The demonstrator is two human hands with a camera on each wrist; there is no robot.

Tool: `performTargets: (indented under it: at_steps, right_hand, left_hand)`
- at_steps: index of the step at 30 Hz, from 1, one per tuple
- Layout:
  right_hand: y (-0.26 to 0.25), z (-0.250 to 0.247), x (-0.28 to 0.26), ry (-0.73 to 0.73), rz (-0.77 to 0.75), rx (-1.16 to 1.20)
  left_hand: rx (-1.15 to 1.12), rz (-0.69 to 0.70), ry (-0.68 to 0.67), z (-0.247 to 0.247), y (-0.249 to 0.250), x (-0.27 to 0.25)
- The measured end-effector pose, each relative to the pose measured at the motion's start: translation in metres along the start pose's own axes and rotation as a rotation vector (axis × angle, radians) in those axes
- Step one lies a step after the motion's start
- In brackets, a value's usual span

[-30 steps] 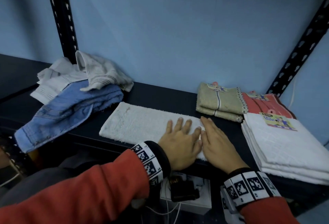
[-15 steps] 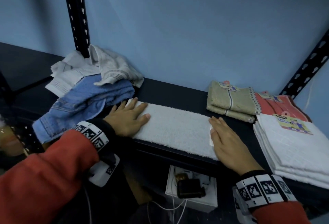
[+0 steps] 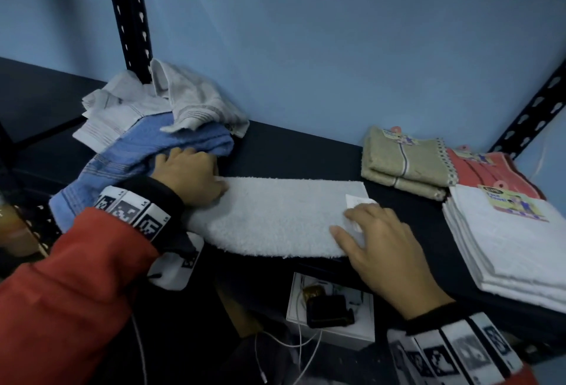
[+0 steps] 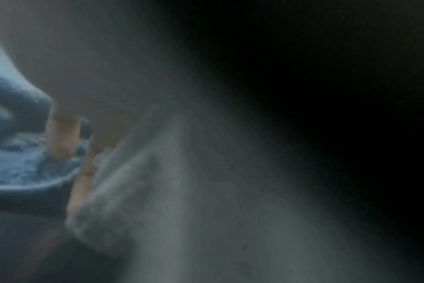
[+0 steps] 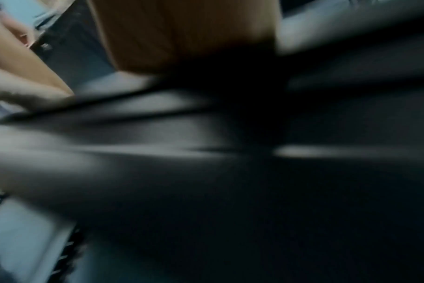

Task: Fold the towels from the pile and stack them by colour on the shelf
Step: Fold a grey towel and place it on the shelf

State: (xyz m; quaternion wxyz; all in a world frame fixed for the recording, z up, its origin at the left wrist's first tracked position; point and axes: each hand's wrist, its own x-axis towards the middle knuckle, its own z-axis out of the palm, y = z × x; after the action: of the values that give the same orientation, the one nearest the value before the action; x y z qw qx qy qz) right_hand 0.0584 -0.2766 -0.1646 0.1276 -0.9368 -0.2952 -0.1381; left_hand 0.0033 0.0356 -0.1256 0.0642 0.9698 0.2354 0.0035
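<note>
Blurred fingers [image 4: 61, 137] at white towel [image 4: 124, 191] edge, blue towel [image 4: 20, 168] beside, dark right half

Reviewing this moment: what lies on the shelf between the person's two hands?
In the head view, only the white towel spans between the left hand and the right hand, each at one end of it. Both wrist views are too blurred to add anything.
</note>
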Motion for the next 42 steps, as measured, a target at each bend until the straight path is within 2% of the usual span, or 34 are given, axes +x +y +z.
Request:
performTargets:
  at_steps: [2,4,6,11,13,16,17,19,21,23,26,28,30,32,33,37,40,42]
  right_hand:
    - [-0.002,0.006,0.010,0.039,0.028,0.051]
    - [-0.005,0.005,0.021,0.149,0.079,-0.052]
    - [-0.013,0.005,0.023,0.225,0.088,-0.042]
    - [-0.021,0.014,0.021,0.006,0.015,0.319]
    - [-0.016,0.013,0.031,-0.020,0.071,0.408]
    - [-0.016,0.012,0.033,0.205,0.099,0.141]
    - [-0.020,0.012,0.030,0.222,0.075,0.129]
    - [-0.026,0.013,0.023,0.053,-0.015,0.254]
    - [-0.022,0.013,0.025,-0.111,-0.032,0.361]
    - [-0.011,0.015,0.034,-0.095,0.008,0.358]
    - [-0.002,0.011,0.042,0.067,0.157,0.171]
    - [-0.005,0.006,0.036,0.134,0.126,0.188]
    - [-0.011,0.003,0.023,0.015,-0.014,0.363]
    - [-0.012,0.003,0.013,-0.151,-0.098,0.385]
    - [-0.009,0.006,0.011,-0.145,-0.101,0.354]
    - [-0.001,0.007,0.015,-0.021,0.043,0.367]
    - [-0.003,0.000,0.012,-0.039,0.023,0.426]
    - [-0.006,-0.009,0.004,-0.100,-0.032,0.463]
  left_hand:
    - [0.041,-0.010,-0.035,-0.004,-0.001,-0.004]
    - [0.039,-0.024,-0.056,-0.006,-0.001,-0.003]
    - [-0.018,-0.037,-0.074,-0.007,-0.005,-0.003]
    - [-0.153,0.018,-0.139,-0.011,-0.013,-0.007]
    - [-0.166,0.034,-0.170,-0.012,-0.013,-0.009]
    - [-0.165,0.071,-0.191,-0.008,-0.009,-0.012]
    - [-0.170,0.084,-0.179,-0.006,-0.007,-0.011]
    - [-0.174,0.114,-0.137,-0.003,-0.003,-0.012]
    - [-0.181,0.151,-0.126,-0.003,-0.001,-0.012]
    - [-0.204,0.199,-0.149,-0.004,0.002,-0.015]
    - [-0.278,0.269,-0.148,-0.001,0.012,-0.020]
    - [-0.286,0.307,-0.083,0.004,0.020,-0.021]
    - [-0.284,0.314,-0.017,0.008,0.028,-0.023]
    - [-0.310,0.311,0.011,0.010,0.034,-0.024]
    - [-0.332,0.314,0.019,0.010,0.036,-0.025]
    - [-0.384,0.298,0.041,0.014,0.043,-0.030]
    - [-0.402,0.273,0.062,0.014,0.044,-0.031]
    - [-0.404,0.268,0.072,0.011,0.043,-0.034]
